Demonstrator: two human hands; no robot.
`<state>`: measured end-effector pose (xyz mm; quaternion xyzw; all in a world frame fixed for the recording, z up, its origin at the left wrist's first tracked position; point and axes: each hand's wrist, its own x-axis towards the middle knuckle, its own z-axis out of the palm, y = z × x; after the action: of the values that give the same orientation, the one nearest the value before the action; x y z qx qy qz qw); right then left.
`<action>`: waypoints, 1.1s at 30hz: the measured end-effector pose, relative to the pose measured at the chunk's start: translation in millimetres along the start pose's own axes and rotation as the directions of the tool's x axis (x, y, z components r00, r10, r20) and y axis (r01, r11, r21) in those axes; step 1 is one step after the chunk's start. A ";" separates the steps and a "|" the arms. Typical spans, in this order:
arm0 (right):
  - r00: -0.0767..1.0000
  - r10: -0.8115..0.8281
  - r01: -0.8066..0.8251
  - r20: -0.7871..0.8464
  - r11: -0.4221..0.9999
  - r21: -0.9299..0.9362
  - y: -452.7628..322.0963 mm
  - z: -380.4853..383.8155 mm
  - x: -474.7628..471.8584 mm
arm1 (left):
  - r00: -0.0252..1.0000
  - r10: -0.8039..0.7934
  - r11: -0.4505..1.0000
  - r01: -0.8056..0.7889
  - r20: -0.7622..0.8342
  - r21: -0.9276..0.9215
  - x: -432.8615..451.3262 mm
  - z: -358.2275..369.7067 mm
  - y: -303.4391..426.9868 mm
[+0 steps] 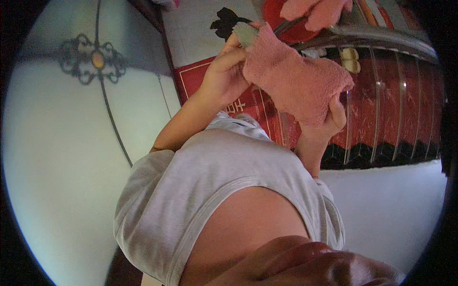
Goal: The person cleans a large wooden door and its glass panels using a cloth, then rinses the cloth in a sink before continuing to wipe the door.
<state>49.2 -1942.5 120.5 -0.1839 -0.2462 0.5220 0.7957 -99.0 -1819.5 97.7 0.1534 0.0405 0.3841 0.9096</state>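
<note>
A fuzzy pink cloth piece [286,71], shaped like a sock, with a pale green end [246,34], is held up between both hands in front of my chest. My left hand [225,69] grips it at the upper left, fingers close to the green end. At the lower right my right hand [331,119] holds the other end, its thumb showing at the edge. The remaining fingers of that hand are hidden by the cloth, and I cannot tell whether they are inside it. Beyond lie more fuzzy pink pieces [325,16] over a round red surface [272,16].
A black flower-like shape [229,23] shows on a pale surface behind my left hand. Red panels [386,107] with thin upright lines stand at right, near a gold-coloured object [350,60]. A pale wall or door [61,143] with scroll ornament [96,59] fills the left.
</note>
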 end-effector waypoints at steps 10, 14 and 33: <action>0.975 -0.011 -0.098 -0.222 0.874 -0.477 23.1 -58.2 235.8 | 0.985 0.030 0.942 0.030 -0.172 0.335 210.3 -65.1 69.5; 0.946 0.247 -0.287 -0.208 0.938 -0.195 41.3 -59.6 365.6 | 0.960 0.226 0.731 -0.054 -0.167 0.681 300.4 -109.2 114.4; 0.990 0.128 -0.138 -0.065 0.729 -0.670 207.8 -49.3 894.7 | 0.790 0.612 0.441 -0.365 0.022 0.820 661.3 -170.8 465.6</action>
<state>222.8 -1039.6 145.1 -0.4796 -0.3986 0.4522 0.6376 12.8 -1000.6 109.1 0.4872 0.2863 0.5906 0.5760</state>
